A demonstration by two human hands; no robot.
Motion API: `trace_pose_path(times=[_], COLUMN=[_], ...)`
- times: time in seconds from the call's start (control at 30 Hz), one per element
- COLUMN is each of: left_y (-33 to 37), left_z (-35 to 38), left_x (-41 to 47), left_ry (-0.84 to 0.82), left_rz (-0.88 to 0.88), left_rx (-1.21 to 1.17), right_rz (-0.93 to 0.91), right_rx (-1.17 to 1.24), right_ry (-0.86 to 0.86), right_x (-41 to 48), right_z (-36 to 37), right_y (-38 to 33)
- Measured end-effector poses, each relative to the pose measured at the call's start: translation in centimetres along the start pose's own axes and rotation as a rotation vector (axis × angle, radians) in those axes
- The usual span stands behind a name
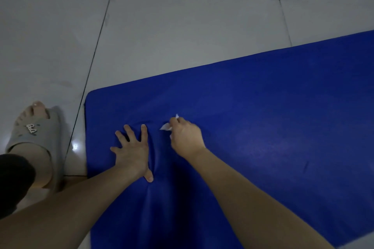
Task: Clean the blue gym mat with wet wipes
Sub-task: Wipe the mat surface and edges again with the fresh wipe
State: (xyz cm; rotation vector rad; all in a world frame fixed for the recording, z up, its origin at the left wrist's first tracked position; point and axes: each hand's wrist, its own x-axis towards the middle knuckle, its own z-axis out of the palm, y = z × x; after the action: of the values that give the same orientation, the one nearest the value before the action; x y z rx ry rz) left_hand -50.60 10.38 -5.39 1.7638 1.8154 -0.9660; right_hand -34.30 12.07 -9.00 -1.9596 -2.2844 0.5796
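The mat [263, 117] is spread on the floor [162, 26], pinned near its left end by the left hand [131, 151], fingers splayed flat, probably against sliding, while a wipe [166, 126] is pinched in the right hand [187, 137], curled fingers rubbing beside it.

Both hands [131, 151] on mat [263, 111]

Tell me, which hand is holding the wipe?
The right hand: its fingers curl round the white wet wipe. The left hand holds nothing; it lies flat with fingers spread, pressing on the blue gym mat.
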Motion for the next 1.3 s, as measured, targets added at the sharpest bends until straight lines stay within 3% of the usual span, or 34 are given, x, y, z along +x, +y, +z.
trace_pose_path(times=[0.27, 0.43, 0.63, 0.73, 0.83, 0.93, 1.03, 1.17, 1.3], left_y=[-0.4, -0.7, -0.3, 0.0, -0.7, -0.6, -0.2, -0.2, 0.1], left_z=[-0.3, -2.5, -8.9, -10.3, -10.0, -9.6, -9.6, -9.4, -9.3], left_x=[-0.5, -1.0, 1.9, 4.1, 5.6, 6.6, 6.8, 6.8, 6.7], left_ry=[0.002, -0.031, 0.228, 0.184, 0.102, 0.071, 0.063, 0.076, 0.074], left_rz=[0.028, 0.08, 0.263, 0.178, 0.099, 0.076, 0.061, 0.077, 0.061], left_rx=[-0.008, 0.114, 0.114, 0.062, 0.028, 0.007, 0.022, 0.001, 0.011], right_rz=[0.487, 0.605, 0.465, 0.233, -0.048, -0.096, 0.112, 0.42, 0.609], right_rx=[0.016, 0.079, 0.001, -0.075, -0.069, -0.171, -0.169, -0.129, -0.08], right_ry=[0.237, 0.318, 0.163, 0.011, -0.029, 0.043, 0.051, 0.222, 0.241], right_x=[0.7, 2.0, 3.4, 3.7, 2.7, 3.5, 5.3, 5.6, 6.1], right_z=[-6.4, -5.7, -2.5, -0.6, -0.1, -1.1, -3.2, -6.6, -6.9], right_y=[16.4, 15.9, 7.1, 1.9, -1.6, 0.4, 6.8, 17.2, 18.9])
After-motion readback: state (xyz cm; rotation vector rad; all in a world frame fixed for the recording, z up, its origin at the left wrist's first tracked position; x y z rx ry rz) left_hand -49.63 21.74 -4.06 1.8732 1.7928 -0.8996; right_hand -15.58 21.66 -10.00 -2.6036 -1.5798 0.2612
